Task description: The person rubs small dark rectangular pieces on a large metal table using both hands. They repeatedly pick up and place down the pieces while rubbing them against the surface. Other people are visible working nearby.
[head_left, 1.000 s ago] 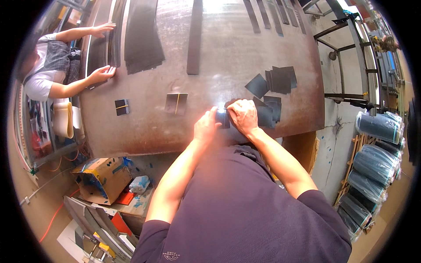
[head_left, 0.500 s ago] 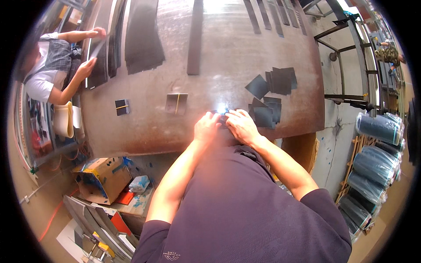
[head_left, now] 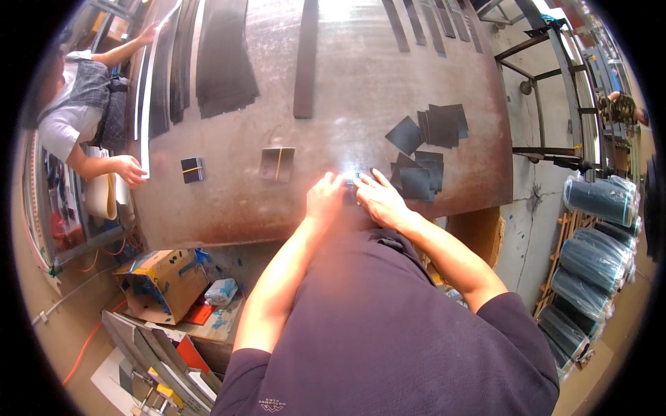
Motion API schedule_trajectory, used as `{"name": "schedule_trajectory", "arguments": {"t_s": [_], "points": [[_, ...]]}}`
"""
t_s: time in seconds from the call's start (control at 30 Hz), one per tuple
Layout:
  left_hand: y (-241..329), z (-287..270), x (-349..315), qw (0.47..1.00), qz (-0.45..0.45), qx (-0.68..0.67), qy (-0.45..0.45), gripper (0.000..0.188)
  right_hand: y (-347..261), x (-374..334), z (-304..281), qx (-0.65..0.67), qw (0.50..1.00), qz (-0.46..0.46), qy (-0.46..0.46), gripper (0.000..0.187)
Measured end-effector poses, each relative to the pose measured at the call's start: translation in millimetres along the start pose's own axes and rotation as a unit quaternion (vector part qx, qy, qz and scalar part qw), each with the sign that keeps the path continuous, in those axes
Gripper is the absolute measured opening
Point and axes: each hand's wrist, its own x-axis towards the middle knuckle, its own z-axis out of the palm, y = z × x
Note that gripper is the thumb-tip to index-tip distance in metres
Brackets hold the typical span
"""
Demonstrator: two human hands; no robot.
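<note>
Far left from where I'm sitting, a co-worker's hand (head_left: 129, 170) is at the near end of a long white strip (head_left: 145, 118). Next along the metal tabletop (head_left: 229, 208) I've got a small dark bundle (head_left: 193, 170) with a yellow band, then a wider, brownish-grey banded bundle (head_left: 272, 165). Then my left hand (head_left: 325, 199), fingers curled in at the left side of the small dark piece (head_left: 351, 186). That's near the table's front edge, right between the hands: dark, flat-looking, bluish-white shine up top (glare's nasty there, so I can't tell if it's one sheet or several). My right hand (head_left: 378, 200) holds its right side, thumb and fingers close together, index finger poking out. Just right of that lie overlapping dark squares (head_left: 416, 183).
</note>
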Motion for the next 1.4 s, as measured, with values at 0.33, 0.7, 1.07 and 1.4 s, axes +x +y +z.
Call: {"name": "schedule_trajectory", "arguments": {"t_s": [0.33,0.7,1.07,1.4], "points": [[-27,-21,-18,0.986,0.037,-0.155,0.056,0.009,-2,-2,-2,0.006,1.000,0.009,-0.008,0.022],[-58,-91,-87,0.686,-0.369,-0.627,0.002,0.014,40,-65,-54,-0.072,0.987,0.107,0.099,0.012],[-5,-43,-46,0.688,-0.380,-0.605,-0.126,0.024,80,-108,-71,0.060,0.968,0.244,0.014,0.016],[9,-50,-56,0.649,-0.384,-0.656,-0.022,0.014,52,-131,1,0.100,0.984,0.100,0.105,0.017]]}}
